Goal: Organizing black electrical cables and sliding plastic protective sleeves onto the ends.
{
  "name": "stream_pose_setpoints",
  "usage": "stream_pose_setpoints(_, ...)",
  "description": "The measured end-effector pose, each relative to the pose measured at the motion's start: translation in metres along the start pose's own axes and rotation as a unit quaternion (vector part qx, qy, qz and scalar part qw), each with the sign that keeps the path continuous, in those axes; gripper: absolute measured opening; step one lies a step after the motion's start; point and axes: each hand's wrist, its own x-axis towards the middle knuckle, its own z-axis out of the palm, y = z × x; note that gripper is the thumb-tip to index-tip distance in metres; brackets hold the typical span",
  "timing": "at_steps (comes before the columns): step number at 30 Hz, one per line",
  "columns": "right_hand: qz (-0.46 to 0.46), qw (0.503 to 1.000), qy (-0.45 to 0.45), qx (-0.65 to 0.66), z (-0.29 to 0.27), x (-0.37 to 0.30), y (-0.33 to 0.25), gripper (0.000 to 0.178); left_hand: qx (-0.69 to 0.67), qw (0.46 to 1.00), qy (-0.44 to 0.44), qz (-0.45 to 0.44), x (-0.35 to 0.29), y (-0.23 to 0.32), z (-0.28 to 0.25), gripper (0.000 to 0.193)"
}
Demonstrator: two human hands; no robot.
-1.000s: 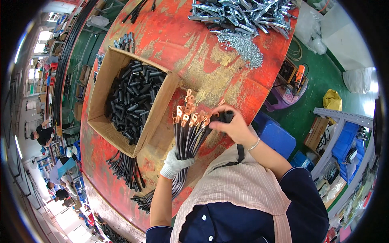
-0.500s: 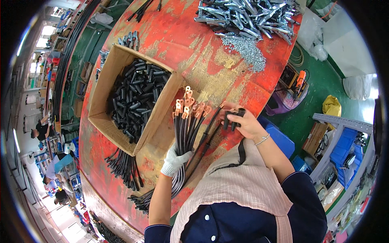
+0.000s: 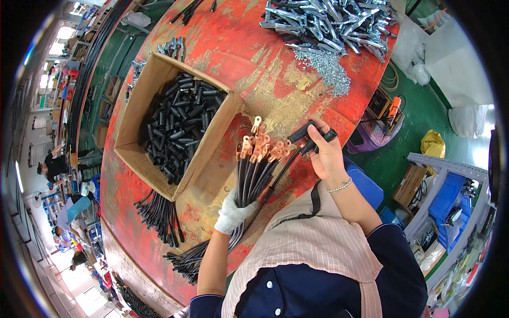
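Observation:
My left hand (image 3: 235, 214), in a white knit glove, is closed around a bundle of black cables (image 3: 247, 183). Copper ring lugs (image 3: 260, 148) cap their upper ends, fanned out above the glove. My bare right hand (image 3: 330, 161) pinches several short black sleeves (image 3: 302, 131) between thumb and fingers, right of the lugs. One separate black cable (image 3: 282, 173) slants up from the bundle to these sleeves; its tip is hidden there. An open cardboard box (image 3: 209, 143) left of the bundle holds many similar loose black sleeves (image 3: 180, 124).
On the worn red table (image 3: 212, 53), metal clamps (image 3: 331, 24) are heaped at the far right beside small metal pieces (image 3: 326, 71). More black cables (image 3: 161, 217) lie left of my left forearm. A blue bin (image 3: 365, 183) and a grey shelf (image 3: 450, 164) stand at the right.
My right hand has risen slightly and moved right, its sleeves turning to a slant. The separate cable's copper tip, seen before, is now hidden at the sleeves. The bundle has shifted slightly right.

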Motion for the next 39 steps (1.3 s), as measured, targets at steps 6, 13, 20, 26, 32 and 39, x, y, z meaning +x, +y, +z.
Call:
stream_pose_setpoints(6,-0.092,0.963,-0.072,-0.244,0.001,-0.006,-0.022,0.028,-0.003,1.000,-0.001,-0.003,-0.004,0.011,0.003,0.045)
stream_pose_setpoints(13,-0.022,0.957,-0.080,-0.278,-0.005,-0.006,-0.049,0.028,-0.005,1.000,0.021,0.002,-0.009,0.018,0.006,0.040)
stream_pose_setpoints(20,-0.011,0.975,-0.038,-0.220,-0.006,-0.008,-0.032,0.030,-0.023,0.999,-0.021,-0.029,-0.011,0.016,0.000,0.055)
stream_pose_setpoints(26,-0.003,0.971,-0.020,-0.238,-0.012,-0.005,-0.022,0.029,-0.044,0.997,-0.029,-0.052,-0.013,0.017,0.000,0.055)
stream_pose_setpoints(32,0.070,0.982,-0.105,-0.139,-0.022,-0.006,-0.013,0.034,-0.054,0.997,-0.031,-0.045,-0.012,0.014,-0.001,0.054)
stream_pose_setpoints(39,0.082,0.986,-0.137,-0.042,-0.024,-0.017,-0.009,0.035,-0.032,0.998,-0.022,-0.056,-0.010,0.008,-0.001,0.051)
